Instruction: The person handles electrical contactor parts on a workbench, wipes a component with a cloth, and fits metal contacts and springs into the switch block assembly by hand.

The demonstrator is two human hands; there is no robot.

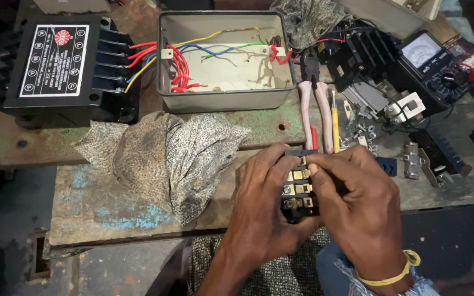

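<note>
Your left hand point(261, 200) is wrapped around a small black terminal block point(298, 189), closed on its left side and underside; your right hand point(357, 203) closes on it from the right, thumb and forefinger pinched narrow at the top brass terminal. The block sits between both palms just above the near edge of the workbench point(111, 211), in front of the pink-handled pliers point(314, 107) and yellow screwdriver point(335, 129). Its long axis runs near-to-far, roughly away from you, tilted slightly; the terminal face with the row of brass clamps points up toward the camera. To do this well, keep the left grip firm so the block can't twist, work the fingertip pinch square onto one terminal only, and keep the face turned up so you see the screws. Whether anything small is held in the pinch can't be told. The patterned rag point(165, 153) lies left, well apart; the open grey wiring box point(223, 101) is behind it.
</note>
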